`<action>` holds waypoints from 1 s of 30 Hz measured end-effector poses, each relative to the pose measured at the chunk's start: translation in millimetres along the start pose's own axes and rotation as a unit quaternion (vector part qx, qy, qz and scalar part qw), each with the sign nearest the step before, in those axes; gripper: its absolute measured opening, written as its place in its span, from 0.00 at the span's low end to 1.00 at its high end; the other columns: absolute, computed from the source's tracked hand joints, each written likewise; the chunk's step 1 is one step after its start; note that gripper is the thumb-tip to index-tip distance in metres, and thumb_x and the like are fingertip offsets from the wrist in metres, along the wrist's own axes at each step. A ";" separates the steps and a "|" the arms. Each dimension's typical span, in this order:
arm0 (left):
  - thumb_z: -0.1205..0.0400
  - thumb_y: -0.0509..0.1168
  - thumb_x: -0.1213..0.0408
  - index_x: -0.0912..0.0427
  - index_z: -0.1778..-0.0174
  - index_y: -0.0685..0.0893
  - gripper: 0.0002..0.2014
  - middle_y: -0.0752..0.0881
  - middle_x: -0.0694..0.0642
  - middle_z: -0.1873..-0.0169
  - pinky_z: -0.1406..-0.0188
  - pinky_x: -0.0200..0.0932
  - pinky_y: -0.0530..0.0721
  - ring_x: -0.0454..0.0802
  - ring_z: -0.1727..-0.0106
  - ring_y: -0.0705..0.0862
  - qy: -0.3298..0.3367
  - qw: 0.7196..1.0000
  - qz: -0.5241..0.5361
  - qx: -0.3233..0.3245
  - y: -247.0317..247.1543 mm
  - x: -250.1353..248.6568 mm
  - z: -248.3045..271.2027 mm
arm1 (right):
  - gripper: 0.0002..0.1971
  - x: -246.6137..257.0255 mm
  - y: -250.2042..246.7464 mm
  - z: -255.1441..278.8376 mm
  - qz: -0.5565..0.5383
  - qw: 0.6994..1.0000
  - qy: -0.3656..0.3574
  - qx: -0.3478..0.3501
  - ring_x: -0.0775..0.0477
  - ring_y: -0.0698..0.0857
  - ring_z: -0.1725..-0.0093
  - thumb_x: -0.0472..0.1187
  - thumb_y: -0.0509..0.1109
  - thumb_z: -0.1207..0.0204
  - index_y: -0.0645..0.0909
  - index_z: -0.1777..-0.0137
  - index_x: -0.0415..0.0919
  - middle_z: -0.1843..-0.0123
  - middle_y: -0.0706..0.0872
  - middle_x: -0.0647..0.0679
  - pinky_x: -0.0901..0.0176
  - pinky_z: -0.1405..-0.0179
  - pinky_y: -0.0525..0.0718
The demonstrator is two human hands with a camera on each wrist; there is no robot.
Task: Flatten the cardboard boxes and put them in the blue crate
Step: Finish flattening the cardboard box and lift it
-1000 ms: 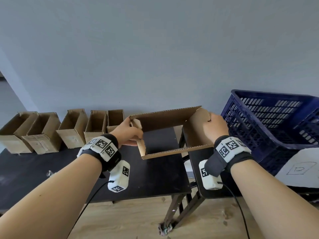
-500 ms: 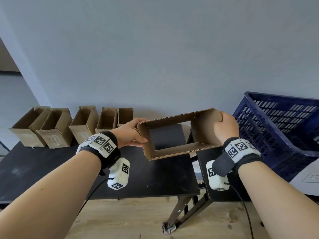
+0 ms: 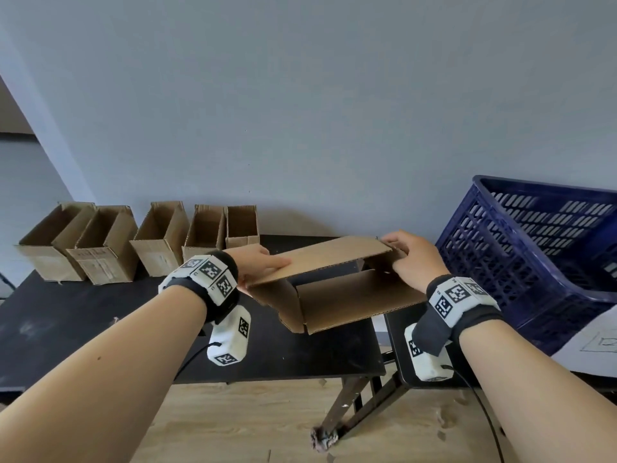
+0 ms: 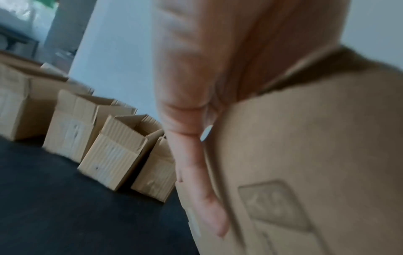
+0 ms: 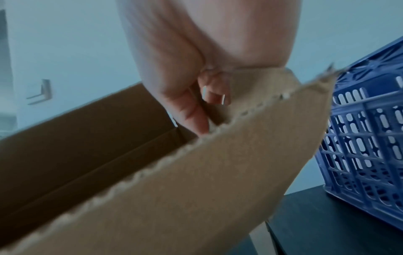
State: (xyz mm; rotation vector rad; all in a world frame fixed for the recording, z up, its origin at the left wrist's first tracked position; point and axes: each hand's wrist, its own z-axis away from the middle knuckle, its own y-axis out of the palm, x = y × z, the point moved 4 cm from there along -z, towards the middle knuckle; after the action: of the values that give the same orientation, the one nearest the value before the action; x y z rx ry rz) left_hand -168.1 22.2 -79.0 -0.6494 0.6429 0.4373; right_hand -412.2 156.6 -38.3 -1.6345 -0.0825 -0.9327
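Observation:
I hold one open-ended cardboard box (image 3: 347,295) in the air above the right end of the black table (image 3: 100,329). It is skewed into a low, slanted shape, with its top panel leaning over to the left. My left hand (image 3: 260,265) grips the box's left edge, fingers laid flat on the top panel. In the left wrist view a finger (image 4: 202,198) runs along the box's printed side (image 4: 305,172). My right hand (image 3: 410,259) pinches the right end; its thumb (image 5: 191,112) reaches inside the box (image 5: 196,189). The blue crate (image 3: 534,248) stands tilted just right of that hand.
Several upright open cardboard boxes (image 3: 160,238) stand in a row along the wall at the table's back left. A smaller black stand (image 3: 397,345) sits under my right wrist, with folding legs and wooden floor below. White paper (image 3: 594,345) lies beneath the crate (image 5: 370,146).
The box has gone from an open rectangle to a flattened slant as my hands pushed its ends opposite ways. My left fingers now lie on its top panel.

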 end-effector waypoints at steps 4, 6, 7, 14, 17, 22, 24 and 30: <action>0.21 0.64 0.42 0.56 0.22 0.67 0.34 0.73 0.60 0.29 0.30 0.57 0.76 0.60 0.30 0.74 -0.024 0.997 -0.068 -0.020 -0.6 12.7 -6.5 | 0.42 -5.4 18.9 7.4 0.045 0.986 -0.003 0.159 0.45 0.69 0.22 0.28 0.72 0.31 0.60 0.18 0.51 0.21 0.69 0.50 0.58 0.29 0.68; 0.22 0.66 0.42 0.54 0.20 0.64 0.37 0.69 0.59 0.25 0.27 0.58 0.72 0.60 0.27 0.71 -0.031 0.995 -0.086 -0.029 1.2 20.0 -11.3 | 0.51 -6.8 33.3 13.6 0.089 0.963 0.004 0.253 0.45 0.68 0.23 0.33 0.77 0.33 0.50 0.16 0.54 0.18 0.65 0.49 0.56 0.28 0.69; 0.23 0.68 0.43 0.52 0.20 0.63 0.38 0.68 0.59 0.24 0.26 0.58 0.71 0.60 0.26 0.70 -0.037 0.996 -0.081 -0.025 3.5 23.3 -13.1 | 0.54 -7.8 40.7 16.4 0.115 0.952 0.007 0.283 0.44 0.69 0.24 0.34 0.78 0.34 0.47 0.16 0.55 0.18 0.63 0.48 0.55 0.29 0.71; 0.24 0.72 0.53 0.54 0.17 0.52 0.45 0.68 0.62 0.25 0.31 0.53 0.73 0.62 0.27 0.71 -0.046 0.988 -0.140 -0.055 19.5 47.6 -25.8 | 0.60 -16.9 82.5 31.8 0.212 0.896 0.019 0.390 0.42 0.62 0.19 0.35 0.81 0.36 0.39 0.16 0.56 0.15 0.53 0.48 0.48 0.25 0.70; 0.25 0.73 0.51 0.53 0.17 0.53 0.45 0.66 0.63 0.24 0.30 0.52 0.71 0.62 0.25 0.68 -0.037 0.982 -0.169 -0.078 26.4 55.3 -34.9 | 0.55 -16.7 95.9 26.8 0.199 0.901 0.022 0.385 0.42 0.62 0.19 0.34 0.78 0.32 0.42 0.16 0.56 0.14 0.49 0.48 0.49 0.26 0.72; 0.27 0.73 0.47 0.48 0.20 0.61 0.41 0.60 0.61 0.22 0.23 0.58 0.62 0.64 0.21 0.59 -0.003 0.961 -0.243 -0.135 35.7 54.3 -52.6 | 0.40 -20.5 125.8 6.6 0.174 0.936 0.004 0.307 0.42 0.61 0.18 0.37 0.69 0.23 0.51 0.16 0.55 0.14 0.45 0.47 0.55 0.28 0.71; 0.27 0.72 0.48 0.46 0.23 0.65 0.37 0.60 0.60 0.22 0.23 0.63 0.61 0.63 0.21 0.56 -0.004 0.955 -0.254 -0.156 37.2 56.2 -59.5 | 0.37 -25.6 136.5 -0.6 0.154 0.948 0.000 0.279 0.42 0.60 0.18 0.37 0.67 0.22 0.54 0.17 0.56 0.14 0.46 0.48 0.55 0.27 0.69; 0.28 0.72 0.46 0.43 0.22 0.65 0.38 0.59 0.54 0.22 0.24 0.64 0.63 0.58 0.21 0.60 0.005 0.960 -0.248 -0.131 54.4 70.3 -86.4 | 0.34 -43.0 164.0 -11.5 0.156 0.947 -0.002 0.280 0.42 0.57 0.17 0.41 0.68 0.22 0.59 0.18 0.55 0.14 0.49 0.47 0.50 0.20 0.63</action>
State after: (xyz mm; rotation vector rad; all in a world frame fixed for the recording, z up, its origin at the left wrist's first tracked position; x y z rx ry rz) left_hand -182.9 15.5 -201.9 -1.0344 0.4116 0.0479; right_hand -361.9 114.8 -195.1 -1.0798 -0.0803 -0.5891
